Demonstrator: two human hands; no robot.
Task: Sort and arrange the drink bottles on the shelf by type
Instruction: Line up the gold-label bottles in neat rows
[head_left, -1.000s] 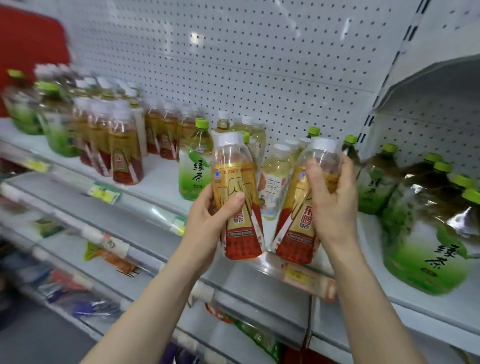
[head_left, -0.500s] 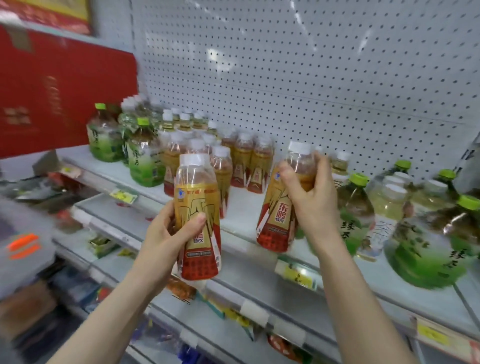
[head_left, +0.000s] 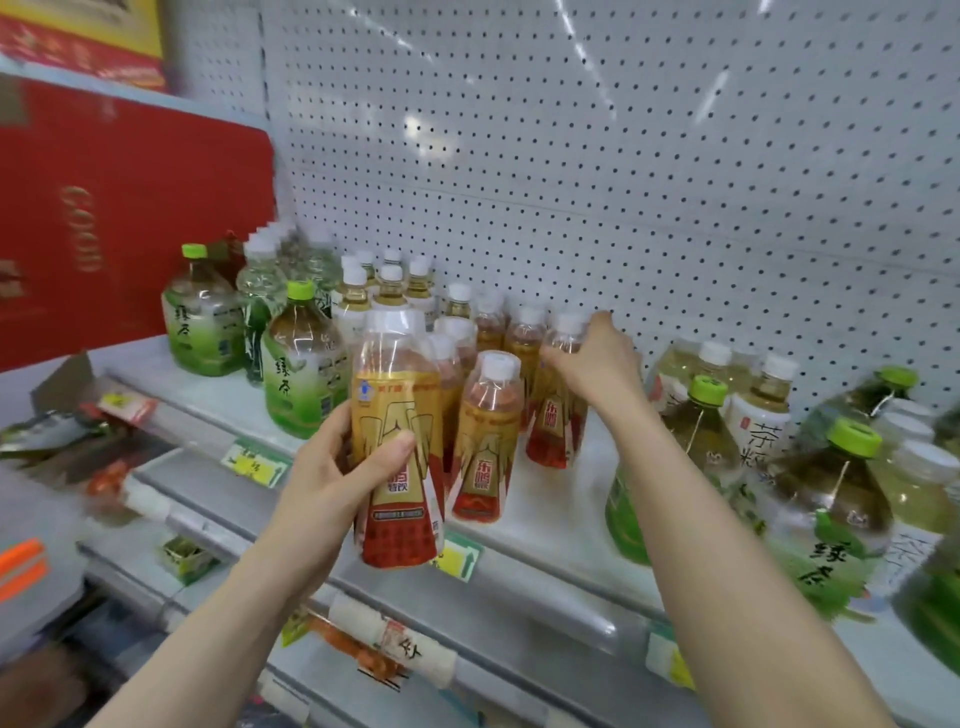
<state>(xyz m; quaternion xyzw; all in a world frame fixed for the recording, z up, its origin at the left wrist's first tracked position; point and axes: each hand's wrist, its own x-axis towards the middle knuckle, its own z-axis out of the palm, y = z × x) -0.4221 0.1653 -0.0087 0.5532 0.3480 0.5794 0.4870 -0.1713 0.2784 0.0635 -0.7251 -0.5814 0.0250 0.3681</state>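
Note:
My left hand (head_left: 343, 467) grips an orange-and-red labelled bottle (head_left: 397, 447) with a white cap, held in front of the shelf edge. My right hand (head_left: 597, 364) holds a second bottle of the same kind (head_left: 553, 415) by its neck; this bottle stands on the white shelf (head_left: 545, 514) beside a cluster of matching bottles (head_left: 485, 441). Large green-tea bottles (head_left: 298, 364) with green caps stand to the left, and more of them (head_left: 826, 499) stand to the right. Pale tea bottles with white caps (head_left: 761, 410) sit at the right, others (head_left: 358, 296) at the back left.
A white pegboard (head_left: 571, 182) backs the shelf. A red box (head_left: 104, 218) fills the left side. Yellow-green price tags (head_left: 254, 462) hang on the shelf rail. Lower shelves (head_left: 467, 623) hold packaged goods.
My right hand has carried its bottle back and set it on the shelf among the matching bottles. My left hand still holds its bottle, now closer to the cluster. The view shifted left.

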